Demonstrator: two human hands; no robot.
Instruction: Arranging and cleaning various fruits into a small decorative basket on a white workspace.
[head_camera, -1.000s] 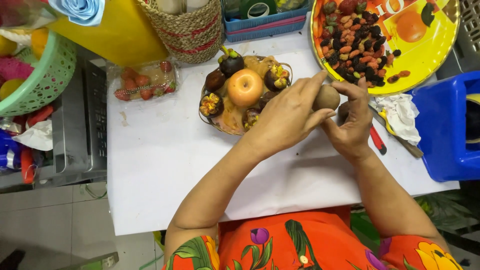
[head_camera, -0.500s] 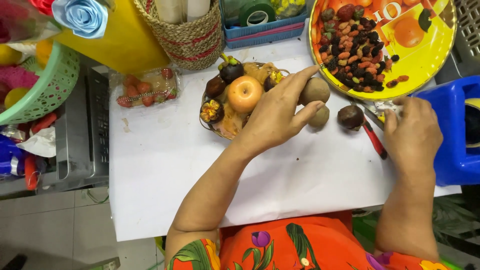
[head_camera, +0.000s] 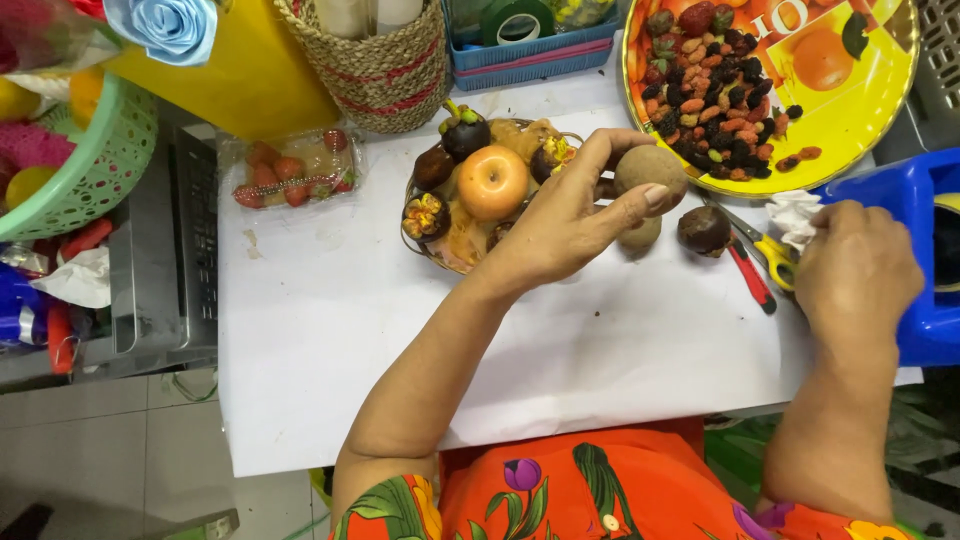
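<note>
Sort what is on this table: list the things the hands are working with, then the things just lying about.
In hand:
left hand grips a brown fruit
right hand touches the tissue
fruit basket

Lying about:
scissors
berry tray
strawberry box
green basket

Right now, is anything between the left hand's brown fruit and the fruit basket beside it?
Nothing visible. The left hand holds the round brown fruit at the fruit basket's right edge, only the hand's own fingers between. The right hand rests apart, near the scissors.
</note>
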